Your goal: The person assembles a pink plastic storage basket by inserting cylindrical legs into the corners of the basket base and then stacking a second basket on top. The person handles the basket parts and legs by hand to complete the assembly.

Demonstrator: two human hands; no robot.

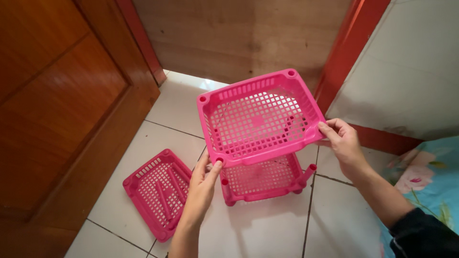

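the upper pink basket (pixel 258 117) is held in the air over a lower pink basket (pixel 260 177) that stands on the white tiled floor (pixel 267 229). the left hand (pixel 203 184) pinches its near left corner, thumb on the rim, and the right hand (pixel 342 141) closes on the right edge, fingers curled over it. made of thin perforated plastic, it looks light, fairly stiff yet a little springy and smooth, so the thick rim and corner sockets seem the safest holds. a third pink basket (pixel 158 191) lies to the left with loose pink tubes (pixel 169 191) in it
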